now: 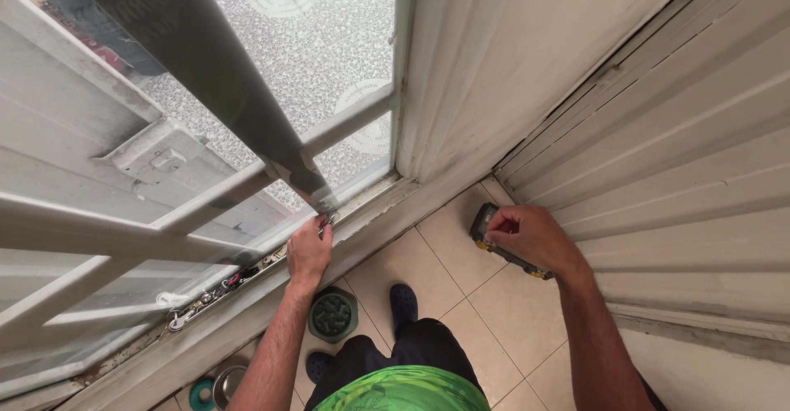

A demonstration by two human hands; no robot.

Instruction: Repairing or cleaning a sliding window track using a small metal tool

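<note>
The small metal fitting point(327, 216) at the lower end of the grey slanted bar point(216, 74) sits at the bottom rail of the white window frame point(247, 296). The left hand point(310, 250) pinches this fitting with closed fingers. The right hand point(531, 238) is closed around a dark tool with yellow ends point(494, 242), above the beige tiled floor point(485, 312) beside the ribbed wall panel point(699, 181).

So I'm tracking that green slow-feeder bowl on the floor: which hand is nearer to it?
Left. The left hand grips the window hardware just above the green bowl. The right hand is off to the right, holding a yellow-and-black tool.
</note>
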